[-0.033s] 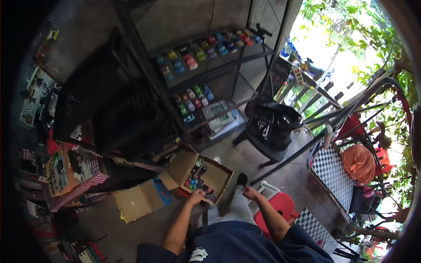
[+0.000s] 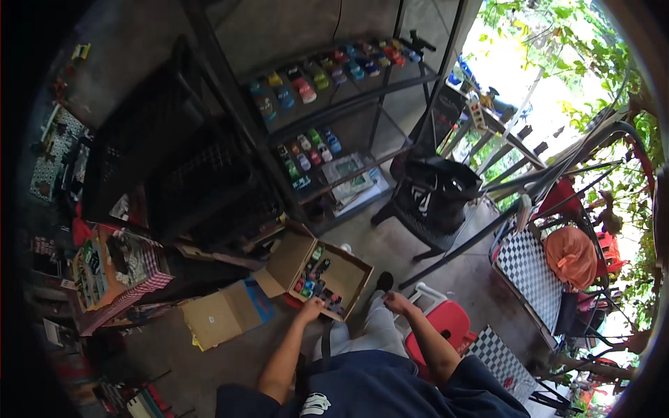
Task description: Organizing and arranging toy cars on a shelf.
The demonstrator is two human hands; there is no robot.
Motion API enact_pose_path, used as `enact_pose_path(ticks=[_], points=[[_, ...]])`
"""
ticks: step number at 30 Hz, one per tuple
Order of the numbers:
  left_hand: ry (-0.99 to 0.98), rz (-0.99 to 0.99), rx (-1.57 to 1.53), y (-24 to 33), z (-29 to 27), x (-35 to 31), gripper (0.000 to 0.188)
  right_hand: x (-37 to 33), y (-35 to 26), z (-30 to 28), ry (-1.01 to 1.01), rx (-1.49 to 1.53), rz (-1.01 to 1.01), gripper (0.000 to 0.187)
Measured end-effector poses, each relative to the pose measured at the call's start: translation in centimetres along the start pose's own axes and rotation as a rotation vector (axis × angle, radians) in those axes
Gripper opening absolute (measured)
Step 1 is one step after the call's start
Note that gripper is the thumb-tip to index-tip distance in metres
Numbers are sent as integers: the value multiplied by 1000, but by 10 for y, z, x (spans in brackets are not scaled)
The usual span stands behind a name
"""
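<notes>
An open cardboard box (image 2: pixel 353 273) sits on the floor in front of my legs. Several small toy cars (image 2: pixel 311 284) in mixed colours lie in its left part. My left hand (image 2: pixel 311 309) is closed on the near edge of this box, at a flap. Over my knee, to the right of the box, my right hand (image 2: pixel 396 302) has its fingers curled together. Whatever it may hold is too small to make out.
Toy cars stand in rows on a dark rack's upper shelf (image 2: pixel 320 108). A black chair (image 2: pixel 432 209) is ahead right, a red and white stool (image 2: pixel 446 327) beside my right leg. Flattened cardboard (image 2: pixel 216 322) lies left; a checkered table (image 2: pixel 529 279) stands far right.
The view has shifted very slightly. Both hands keep nearly the same places, and the box and toy cars look unchanged.
</notes>
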State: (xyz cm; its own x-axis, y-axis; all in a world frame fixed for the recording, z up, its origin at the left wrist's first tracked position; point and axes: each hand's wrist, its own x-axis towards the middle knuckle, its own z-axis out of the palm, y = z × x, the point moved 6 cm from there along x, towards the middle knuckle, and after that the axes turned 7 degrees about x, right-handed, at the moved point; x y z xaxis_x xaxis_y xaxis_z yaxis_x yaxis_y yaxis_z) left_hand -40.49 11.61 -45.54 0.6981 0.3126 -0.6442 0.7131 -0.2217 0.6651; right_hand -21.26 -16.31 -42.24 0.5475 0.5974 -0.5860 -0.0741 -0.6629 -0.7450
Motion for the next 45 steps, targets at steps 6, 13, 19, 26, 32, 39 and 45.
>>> enact_pose_path(ticks=[6,13,19,26,32,39,45], points=[[-24,31,-11,-30,-9,10,19,39,-48,51,-116,234,-34,31],[114,54,136,-31,-20,30,20,99,-70,110,-120,41,-72,43],[24,-61,237,-25,-3,66,39,136,-1,157,-205,-116,71,58],[-87,-51,353,-51,10,61,44,129,-21,199,-233,-167,64,60],[-97,60,562,-28,24,53,41,129,5,200,-179,-102,104,45],[-27,94,778,-16,28,39,35,122,4,199,-216,-137,220,55],[50,103,764,-24,33,46,33,121,8,194,-277,-135,212,54]])
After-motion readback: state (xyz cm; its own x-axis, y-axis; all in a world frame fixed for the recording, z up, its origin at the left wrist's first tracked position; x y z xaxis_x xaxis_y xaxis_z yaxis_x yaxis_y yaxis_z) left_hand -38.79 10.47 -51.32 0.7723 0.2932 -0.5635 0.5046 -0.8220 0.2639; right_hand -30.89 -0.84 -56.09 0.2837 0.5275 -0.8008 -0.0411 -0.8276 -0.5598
